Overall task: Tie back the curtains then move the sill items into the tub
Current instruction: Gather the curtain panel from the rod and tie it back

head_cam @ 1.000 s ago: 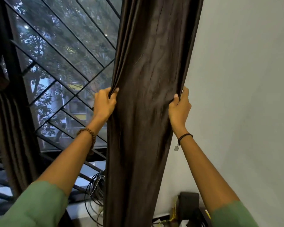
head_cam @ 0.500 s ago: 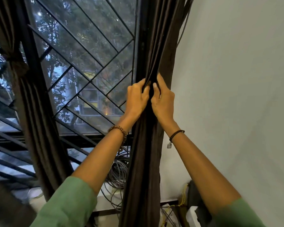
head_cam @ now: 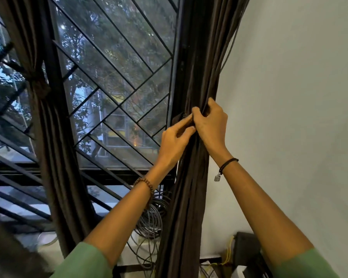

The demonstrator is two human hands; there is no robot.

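Here the right hand (head_cam: 210,125) has its fingers closed around the gathered dark curtain (head_cam: 191,177) beside the white wall (head_cam: 299,117) — the left hand (head_cam: 174,144) meets it from the window side, fingers pinching at the same bunch of curtain.

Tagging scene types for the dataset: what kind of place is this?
Most likely a room in a home, at a window corner. Dark curtains hang over a barred window beside a plain white wall, with coiled cables on the sill.
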